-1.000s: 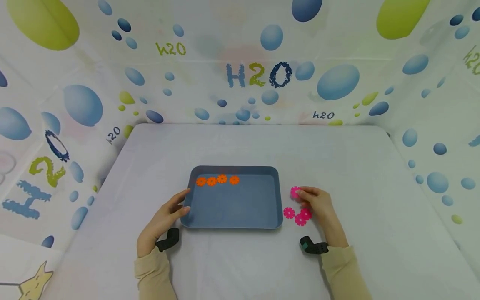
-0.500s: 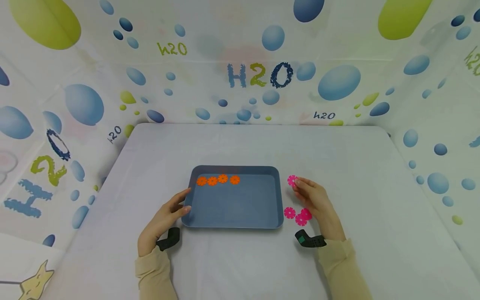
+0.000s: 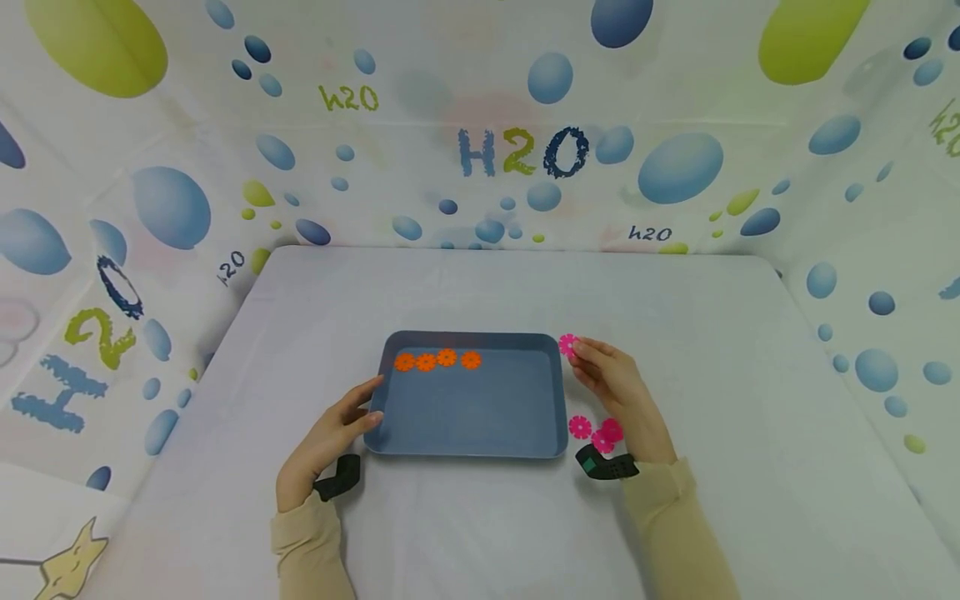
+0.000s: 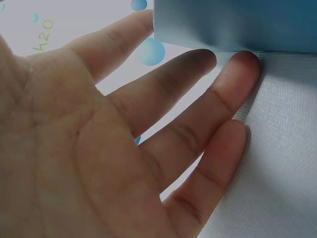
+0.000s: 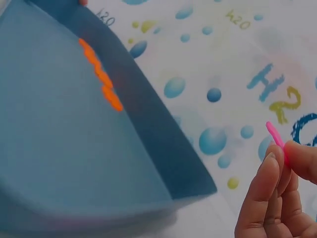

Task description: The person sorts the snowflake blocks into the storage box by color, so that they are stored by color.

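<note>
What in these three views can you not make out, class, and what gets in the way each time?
- Head view: the three pink discs on the table overlap, and the right hand covers part of them.
- Right wrist view: the held pink disc shows edge-on, so its shape is lost.
- Left wrist view: the left hand fills the frame; only a blurred corner of the tray shows.
- Head view: the orange discs are too small for detail.

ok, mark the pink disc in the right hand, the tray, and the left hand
pink disc [image 3: 567, 344], head view, middle of its face
tray [image 3: 472, 454], head view, near rim
left hand [image 3: 330, 433], head view, back of the hand
</note>
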{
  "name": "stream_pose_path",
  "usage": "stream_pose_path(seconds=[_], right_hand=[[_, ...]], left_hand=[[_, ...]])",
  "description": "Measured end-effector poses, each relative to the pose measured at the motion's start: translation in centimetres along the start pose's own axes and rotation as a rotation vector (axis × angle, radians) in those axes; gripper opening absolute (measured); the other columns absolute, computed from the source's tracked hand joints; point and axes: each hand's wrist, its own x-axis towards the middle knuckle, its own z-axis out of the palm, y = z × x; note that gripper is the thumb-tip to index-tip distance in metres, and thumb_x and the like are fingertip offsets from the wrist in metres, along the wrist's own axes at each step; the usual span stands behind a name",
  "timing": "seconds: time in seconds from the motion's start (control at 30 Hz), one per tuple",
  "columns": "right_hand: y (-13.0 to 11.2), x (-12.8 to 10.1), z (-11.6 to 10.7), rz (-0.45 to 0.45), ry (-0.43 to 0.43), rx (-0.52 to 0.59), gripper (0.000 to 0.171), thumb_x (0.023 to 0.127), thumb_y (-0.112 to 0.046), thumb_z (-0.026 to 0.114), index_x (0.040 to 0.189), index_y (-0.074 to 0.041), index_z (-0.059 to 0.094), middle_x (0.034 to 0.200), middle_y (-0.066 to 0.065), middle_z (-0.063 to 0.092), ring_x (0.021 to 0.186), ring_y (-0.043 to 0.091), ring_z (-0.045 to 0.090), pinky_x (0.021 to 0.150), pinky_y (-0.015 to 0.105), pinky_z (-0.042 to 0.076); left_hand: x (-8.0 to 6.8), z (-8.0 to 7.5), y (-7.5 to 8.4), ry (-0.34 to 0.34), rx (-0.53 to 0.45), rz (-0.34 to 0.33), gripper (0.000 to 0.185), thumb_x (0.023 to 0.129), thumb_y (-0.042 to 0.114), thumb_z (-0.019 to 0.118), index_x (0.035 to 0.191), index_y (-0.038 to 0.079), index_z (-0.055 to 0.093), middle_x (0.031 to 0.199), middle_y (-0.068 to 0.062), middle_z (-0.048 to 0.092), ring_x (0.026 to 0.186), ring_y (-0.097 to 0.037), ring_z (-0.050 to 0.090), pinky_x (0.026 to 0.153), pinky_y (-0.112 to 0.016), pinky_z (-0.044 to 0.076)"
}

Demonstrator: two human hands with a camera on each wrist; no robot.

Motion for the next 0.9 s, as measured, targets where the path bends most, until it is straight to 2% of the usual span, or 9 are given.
stream_pose_path(seconds=[0.17, 0.27, 0.63, 0.9], right_hand=[[-1.0, 0.4, 2.2, -0.047, -0.058, 0.006, 0.024, 0.088, -0.013, 0.061, 0.109, -0.003, 0.053, 0.08, -0.003, 0.065, 0.073, 0.008, 0.061, 0.07, 0.018, 0.05], [-1.4, 0.7, 3.7, -0.064, -0.077, -0.016, 0.021, 0.089, -0.011, 0.059, 0.108, -0.002, 0.054, 0.077, -0.003, 0.064, 0.07, 0.007, 0.061, 0.066, 0.017, 0.05], [-1.5, 2.0, 8.3, -0.07, -0.124, -0.034, 0.027, 0.088, -0.007, 0.061, 0.113, 0.002, 0.056, 0.077, 0.0, 0.064, 0.068, 0.009, 0.061, 0.063, 0.018, 0.051], [-0.4, 2.4, 11.6, -0.05, -0.143, -0.091, 0.029, 0.087, -0.008, 0.062, 0.114, 0.003, 0.057, 0.077, 0.001, 0.064, 0.067, 0.01, 0.062, 0.062, 0.018, 0.051]], left_hand=[[0.0, 0.1, -0.1, 0.001, -0.001, -0.014, 0.058, 0.093, 0.022, 0.054, 0.145, 0.014, 0.029, 0.144, -0.026, 0.028, 0.121, -0.047, 0.038, 0.092, -0.056, 0.037], [0.0, 0.1, -0.2, -0.003, -0.004, -0.017, 0.058, 0.093, 0.024, 0.054, 0.145, 0.015, 0.029, 0.144, -0.025, 0.027, 0.122, -0.047, 0.037, 0.093, -0.056, 0.036], [-0.2, 0.1, -0.1, -0.003, -0.003, -0.006, 0.059, 0.093, 0.023, 0.054, 0.145, 0.014, 0.028, 0.144, -0.026, 0.027, 0.122, -0.047, 0.038, 0.093, -0.056, 0.038], [-0.2, 0.0, -0.1, 0.001, -0.014, 0.001, 0.059, 0.093, 0.023, 0.054, 0.145, 0.013, 0.028, 0.143, -0.027, 0.027, 0.121, -0.047, 0.039, 0.092, -0.056, 0.038]])
